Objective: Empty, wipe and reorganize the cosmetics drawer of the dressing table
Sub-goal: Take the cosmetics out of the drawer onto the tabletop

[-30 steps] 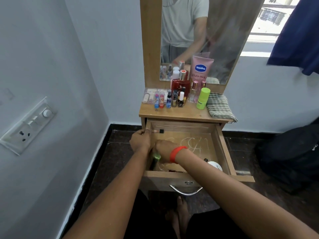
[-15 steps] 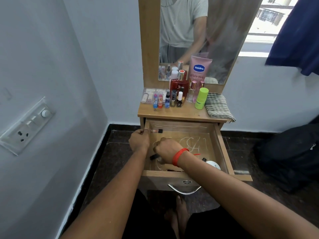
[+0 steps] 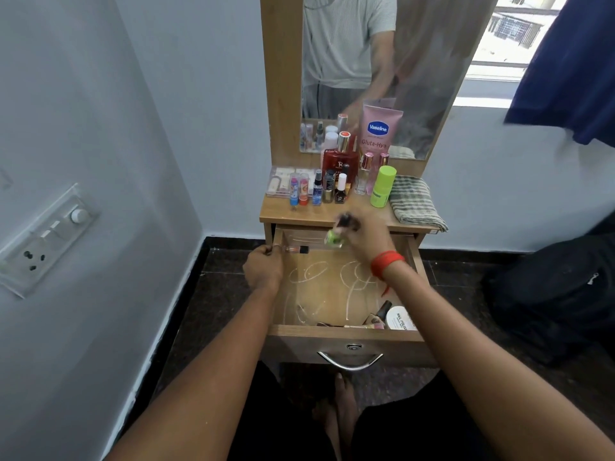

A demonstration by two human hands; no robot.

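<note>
Against the wall: a wooden dressing table (image 3: 299, 214) stands between the left wall and the window, and its mirror (image 3: 416, 61) goes up behind it.
Drawer: the drawer (image 3: 346, 331) is pulled out toward the person. Its floor is mostly bare, with white scribble marks (image 3: 332, 277) on it.
Cloth: a folded checked cloth (image 3: 414, 202) lies on the right end of the table top, and its near corner hangs over the edge.
Lotion: a pink Vaseline tube (image 3: 379, 131) leans on the mirror at the far side.
Red bottle: a big red bottle (image 3: 339, 161) stands just left of the pink tube.
Green bottle: a light green bottle (image 3: 382, 186) stands just left of the cloth.
Small bottles: a row of little bottles (image 3: 319, 189) stands near the middle of the top, with a flat clear case (image 3: 279, 183) to their left.
Left hand: the left hand (image 3: 264, 267) is closed on the left wall of the drawer and pinches a thin clear tube with a black cap (image 3: 294, 249).
Right hand: the right hand (image 3: 364, 234) is up over the far edge of the drawer. Its fingers are curled around a small green bottle (image 3: 332, 237) with a dark cap. It is blurry.
Wrist: a red band (image 3: 387, 262) goes around the right wrist.
Left in the drawer: a white round jar (image 3: 399, 319), a nail polish bottle (image 3: 379, 316) and a few thin things lie in the near right corner.
</note>
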